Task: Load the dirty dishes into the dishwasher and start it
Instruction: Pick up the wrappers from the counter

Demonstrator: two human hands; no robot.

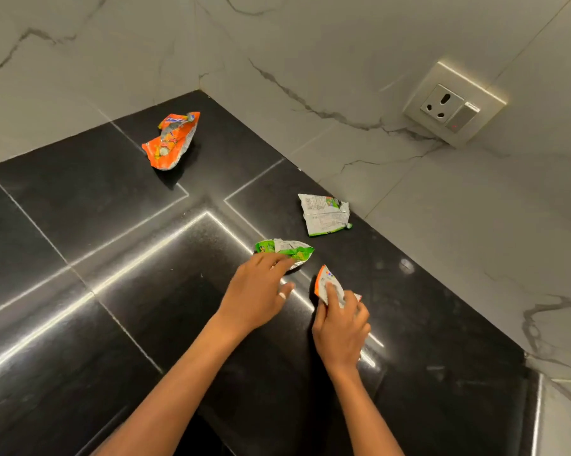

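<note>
No dishes and no dishwasher are in view. On a black stone counter [113,258] lie empty snack wrappers. My left hand [256,291] reaches over a crumpled green wrapper [285,249], its fingertips resting on the wrapper's near edge. My right hand [340,327] is closed around a small orange and white wrapper [325,283], which sticks up above the fingers. A white and green wrapper [325,213] lies flat near the right wall. An orange wrapper [172,141] lies crumpled toward the back corner.
White marble-look walls [310,60] meet at the back corner of the counter. A wall socket with a switch [451,105] sits on the right wall above the counter. The counter's right end drops off at an edge [534,390] near the lower right.
</note>
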